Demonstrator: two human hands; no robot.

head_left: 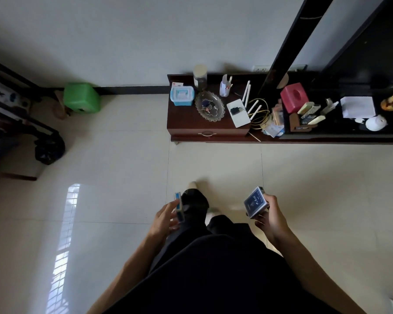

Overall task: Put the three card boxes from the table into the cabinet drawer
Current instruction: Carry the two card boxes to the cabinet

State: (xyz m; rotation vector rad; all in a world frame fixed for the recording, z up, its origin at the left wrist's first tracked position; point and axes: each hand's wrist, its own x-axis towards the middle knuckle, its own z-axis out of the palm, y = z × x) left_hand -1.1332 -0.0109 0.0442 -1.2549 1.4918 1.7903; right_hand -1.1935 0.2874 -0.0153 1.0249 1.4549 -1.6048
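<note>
My left hand point(166, 217) grips one card box point(179, 207), seen edge-on with a light blue stripe, low in the middle of the view. My right hand point(270, 217) holds a dark blue card box point(255, 201) flat side up; a second box seems stacked under it, though I cannot tell for sure. Ahead stands the dark wooden cabinet point(184, 120), its drawer point(208, 133) closed, with a pale curved handle on the front. Both hands hover over the tiled floor, well short of the cabinet.
The cabinet top carries a blue-lidded plastic box point(182, 96), a glass dish point(209, 106), a white router point(238, 112), a jar and a red tissue box point(293, 97). A green stool point(81, 97) stands by the wall at the left, a black bag point(50, 148) lower left.
</note>
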